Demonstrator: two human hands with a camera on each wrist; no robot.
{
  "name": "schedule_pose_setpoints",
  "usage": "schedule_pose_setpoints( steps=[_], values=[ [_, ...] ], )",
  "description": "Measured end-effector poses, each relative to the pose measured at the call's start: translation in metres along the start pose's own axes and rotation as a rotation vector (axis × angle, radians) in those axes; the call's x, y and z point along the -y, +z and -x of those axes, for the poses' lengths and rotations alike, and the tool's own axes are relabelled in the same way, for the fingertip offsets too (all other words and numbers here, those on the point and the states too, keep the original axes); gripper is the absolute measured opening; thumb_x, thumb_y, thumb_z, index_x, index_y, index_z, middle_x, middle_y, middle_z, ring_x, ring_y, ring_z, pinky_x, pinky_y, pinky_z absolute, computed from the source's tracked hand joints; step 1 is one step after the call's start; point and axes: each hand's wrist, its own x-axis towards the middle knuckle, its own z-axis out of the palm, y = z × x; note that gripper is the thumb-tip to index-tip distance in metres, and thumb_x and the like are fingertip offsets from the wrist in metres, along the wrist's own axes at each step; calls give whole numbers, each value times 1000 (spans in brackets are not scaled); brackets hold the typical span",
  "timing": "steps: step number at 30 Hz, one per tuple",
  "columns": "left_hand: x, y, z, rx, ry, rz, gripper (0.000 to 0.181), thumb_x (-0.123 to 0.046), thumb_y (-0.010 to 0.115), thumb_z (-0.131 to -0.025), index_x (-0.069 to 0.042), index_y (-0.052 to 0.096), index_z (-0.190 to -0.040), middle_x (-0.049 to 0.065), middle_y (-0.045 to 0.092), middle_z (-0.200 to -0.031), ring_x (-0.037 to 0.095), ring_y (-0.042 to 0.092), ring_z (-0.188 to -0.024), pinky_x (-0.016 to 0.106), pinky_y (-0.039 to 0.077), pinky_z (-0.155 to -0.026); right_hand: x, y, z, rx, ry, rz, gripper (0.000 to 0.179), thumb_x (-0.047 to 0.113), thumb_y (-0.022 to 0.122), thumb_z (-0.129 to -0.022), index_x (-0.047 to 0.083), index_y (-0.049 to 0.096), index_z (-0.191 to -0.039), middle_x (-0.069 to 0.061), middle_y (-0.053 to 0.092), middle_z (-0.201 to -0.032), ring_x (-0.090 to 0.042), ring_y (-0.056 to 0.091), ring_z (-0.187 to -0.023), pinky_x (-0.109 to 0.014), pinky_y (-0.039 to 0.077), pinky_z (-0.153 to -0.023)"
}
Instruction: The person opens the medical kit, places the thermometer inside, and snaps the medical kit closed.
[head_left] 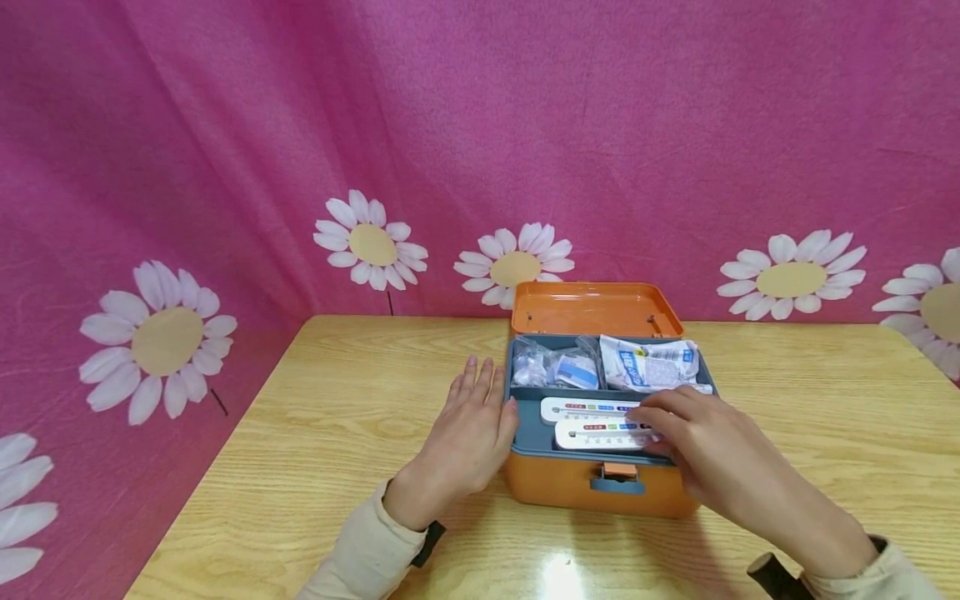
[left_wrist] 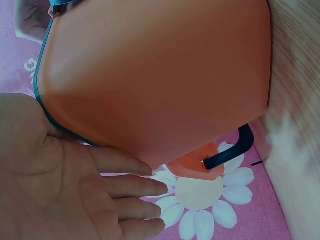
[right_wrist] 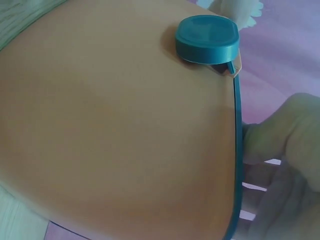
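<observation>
An orange storage box (head_left: 600, 483) with a grey-blue inner tray (head_left: 531, 433) stands with its lid (head_left: 600, 307) raised at the back. Two white strip thermometers (head_left: 573, 406) with coloured labels lie side by side in the front compartment. My right hand (head_left: 720, 450) reaches over the front right rim and pinches the right end of the nearer thermometer (head_left: 603, 435) between thumb and fingers. Along the left side of the box, my left hand (head_left: 472, 433) rests with straight fingers, its thumb near the rim. In the right wrist view, the box wall hides the right fingertips.
Clear bags of small items (head_left: 555, 367) fill the rear left compartment, and a white-and-blue packet (head_left: 652, 364) lies in the rear right one. A latch (head_left: 618, 479) hangs at the box's front. Behind the wooden table (head_left: 337, 375) hangs a pink flowered cloth (head_left: 600, 150).
</observation>
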Motion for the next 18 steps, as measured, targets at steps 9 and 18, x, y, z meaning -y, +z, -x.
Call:
schedule_pose_setpoints(
  steps=[9, 18],
  values=[
    [0, 0, 0, 10, -10, 4, 58, -33, 26, -105, 7, 32, -146, 21, 20, -157, 34, 4, -146, 49, 9, -117, -2, 0, -8, 118, 46, -54, 30, 2, 83, -71, 9, 73, -98, -3, 65, -96, -21, 62, -87, -42, 56, -72],
    [0, -1, 0, 20, -14, 8, 58, -33, 26, -105, 6, 31, -147, 20, 19, -157, 34, 3, -147, 48, 8, -117, -6, 2, -15, 116, 7, -121, 26, 3, 81, -73, 11, 73, -96, 2, 64, -93, -16, 61, -83, -36, 56, -70]
  ],
)
